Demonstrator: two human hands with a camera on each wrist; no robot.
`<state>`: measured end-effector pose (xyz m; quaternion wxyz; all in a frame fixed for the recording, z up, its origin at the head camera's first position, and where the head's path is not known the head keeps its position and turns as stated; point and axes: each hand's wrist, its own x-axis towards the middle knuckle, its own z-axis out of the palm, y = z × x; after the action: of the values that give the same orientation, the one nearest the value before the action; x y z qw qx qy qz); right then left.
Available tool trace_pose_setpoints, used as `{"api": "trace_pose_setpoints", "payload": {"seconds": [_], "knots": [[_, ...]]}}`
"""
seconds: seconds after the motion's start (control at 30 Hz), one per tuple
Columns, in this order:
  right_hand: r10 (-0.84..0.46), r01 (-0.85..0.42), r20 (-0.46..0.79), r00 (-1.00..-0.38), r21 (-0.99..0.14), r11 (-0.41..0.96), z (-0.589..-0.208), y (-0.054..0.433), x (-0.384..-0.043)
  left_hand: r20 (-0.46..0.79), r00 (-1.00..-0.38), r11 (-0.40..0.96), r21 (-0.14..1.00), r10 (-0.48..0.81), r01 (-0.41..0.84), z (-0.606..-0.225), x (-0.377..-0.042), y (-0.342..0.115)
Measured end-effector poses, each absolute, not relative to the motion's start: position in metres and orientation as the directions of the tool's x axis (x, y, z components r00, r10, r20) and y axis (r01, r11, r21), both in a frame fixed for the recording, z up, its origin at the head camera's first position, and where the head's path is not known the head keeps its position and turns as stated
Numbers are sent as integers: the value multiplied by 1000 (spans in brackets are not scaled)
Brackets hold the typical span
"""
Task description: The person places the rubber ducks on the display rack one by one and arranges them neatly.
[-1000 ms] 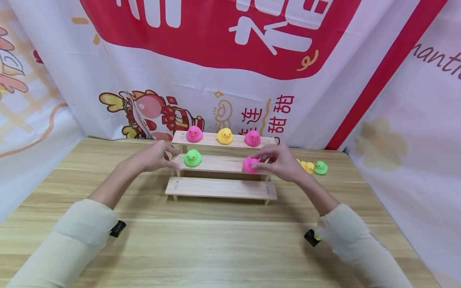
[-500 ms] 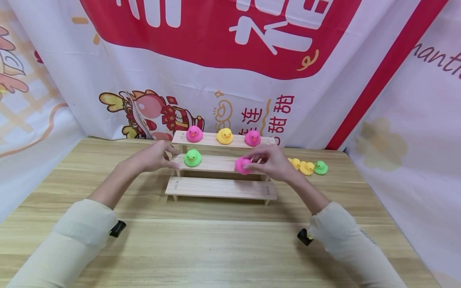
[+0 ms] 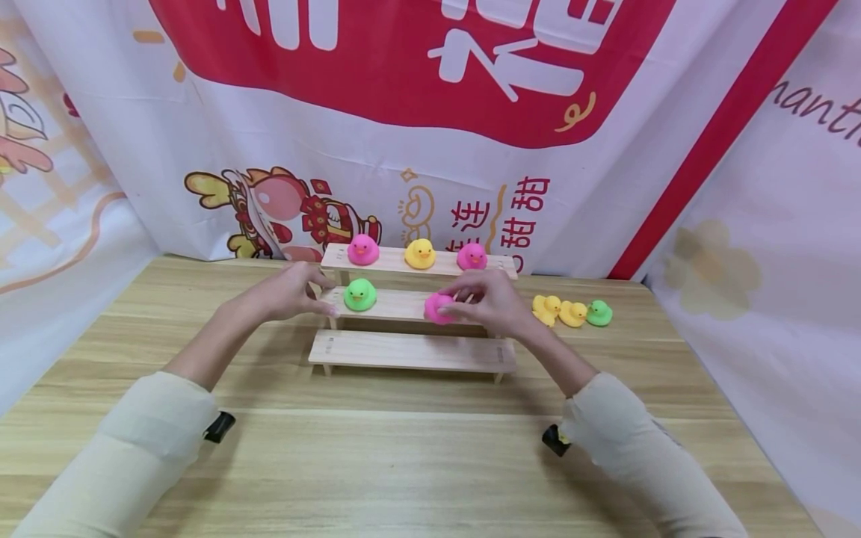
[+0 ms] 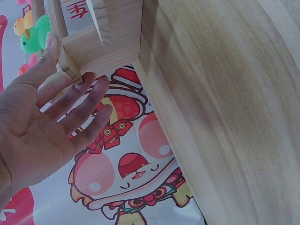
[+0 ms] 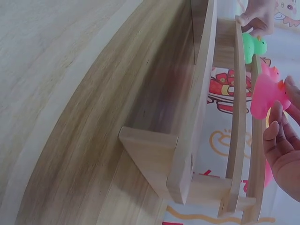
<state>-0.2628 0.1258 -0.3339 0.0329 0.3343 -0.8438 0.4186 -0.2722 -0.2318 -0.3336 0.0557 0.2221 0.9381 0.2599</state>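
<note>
A three-tier wooden display stand [image 3: 412, 352] stands on the table. At its left end my left hand [image 3: 294, 293] grips the middle tier, thumb on top and fingers beneath, as the left wrist view shows the thumb [image 4: 48, 50] against the board. Beside that thumb a green rubber duck [image 3: 359, 296] sits on the middle tier. My right hand [image 3: 496, 300] pinches a pink rubber duck [image 3: 438, 308] over the right half of the same tier. In the right wrist view the held duck's body [image 5: 264, 97] shows between thumb and fingers.
On the top tier sit a pink duck [image 3: 363, 250], a yellow duck [image 3: 420, 255] and another pink duck [image 3: 472, 257]. Right of the stand, yellow ducks [image 3: 572, 314] and a green duck [image 3: 599, 313] lie on the table [image 3: 377, 463]. A printed cloth [image 3: 377, 161] hangs behind.
My right hand has slid left along the middle tier with the pink duck, uncovering more yellow ducks on the table. The left hand has stayed in place.
</note>
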Motion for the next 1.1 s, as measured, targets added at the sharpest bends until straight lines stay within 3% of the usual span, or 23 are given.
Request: {"api": "trace_pose_setpoints", "payload": {"seconds": [1.1], "knots": [[-510, -581, 337, -791, -675, 455, -335, 94, -268, 14, -894, 760, 521, 448, 389, -333, -272, -232]]}}
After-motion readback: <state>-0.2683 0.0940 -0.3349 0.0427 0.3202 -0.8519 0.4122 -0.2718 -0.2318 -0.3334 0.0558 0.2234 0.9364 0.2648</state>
